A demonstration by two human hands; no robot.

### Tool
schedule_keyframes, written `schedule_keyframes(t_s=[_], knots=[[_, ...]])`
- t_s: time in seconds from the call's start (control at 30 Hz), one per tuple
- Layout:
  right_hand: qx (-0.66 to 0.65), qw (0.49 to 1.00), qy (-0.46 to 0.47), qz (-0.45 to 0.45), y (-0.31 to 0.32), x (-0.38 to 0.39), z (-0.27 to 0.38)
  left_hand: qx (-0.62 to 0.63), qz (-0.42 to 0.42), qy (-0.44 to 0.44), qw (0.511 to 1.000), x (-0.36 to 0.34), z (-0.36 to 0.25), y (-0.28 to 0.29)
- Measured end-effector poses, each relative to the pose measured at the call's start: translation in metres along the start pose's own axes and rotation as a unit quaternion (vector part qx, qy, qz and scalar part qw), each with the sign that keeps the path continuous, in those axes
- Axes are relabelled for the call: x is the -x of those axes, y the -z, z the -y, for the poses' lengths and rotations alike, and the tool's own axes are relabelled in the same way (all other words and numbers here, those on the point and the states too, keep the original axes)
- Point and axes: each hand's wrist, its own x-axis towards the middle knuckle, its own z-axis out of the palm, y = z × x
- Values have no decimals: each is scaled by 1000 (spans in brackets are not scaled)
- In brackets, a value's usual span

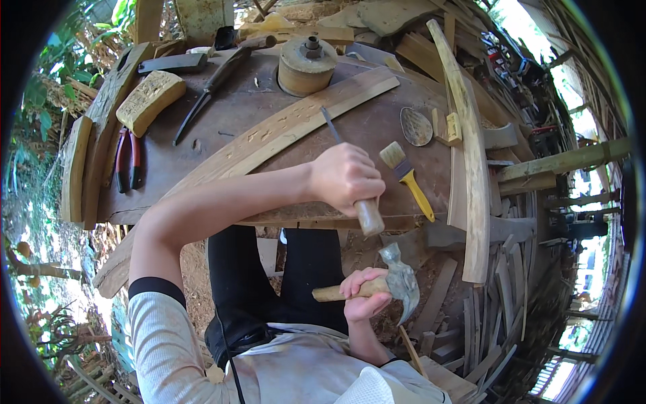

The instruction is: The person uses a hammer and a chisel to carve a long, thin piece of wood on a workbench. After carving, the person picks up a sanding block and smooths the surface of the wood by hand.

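My left hand (346, 178) is closed around the wooden handle of a chisel (369, 217). Its thin metal blade (332, 126) points away from me and rests on a long curved wooden plank (269, 138) lying across the dark workbench (222, 111). My right hand (362, 296) grips the wooden handle of a claw hammer, whose grey metal head (401, 279) hangs just below and to the right of the chisel handle's end, a short gap away. My dark-trousered legs show under the bench edge.
A yellow-handled brush (407, 176) lies right of my left hand. Red-handled pliers (128, 158), a carved wooden block (149, 101), a long dark knife (208, 87), a round wooden block (306, 64) and a spoon-shaped metal piece (416, 126) sit on the bench. A long curved slat (468, 148) stands at the right, above scrap slats.
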Motion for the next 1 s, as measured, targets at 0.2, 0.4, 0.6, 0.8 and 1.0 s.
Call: schedule_keyframes(t_s=[0.2,0.4,0.6,0.8,1.0], knots=[[8,1000,-4,-24,5,-3,1,-6,13,-12,1000,0,-9,-15],[6,1000,-5,-25,8,-4,1,-27,13,10,999,2,-3,-9],[12,1000,11,-25,6,-3,4,-28,11,1,1000,3,-1,-9],[24,999,39,-19,2,-4,17,-23,4,9,1000,4,-2,-10],[-9,991,131,-22,6,3,-1,-2,10,24,1000,-2,-5,-10]])
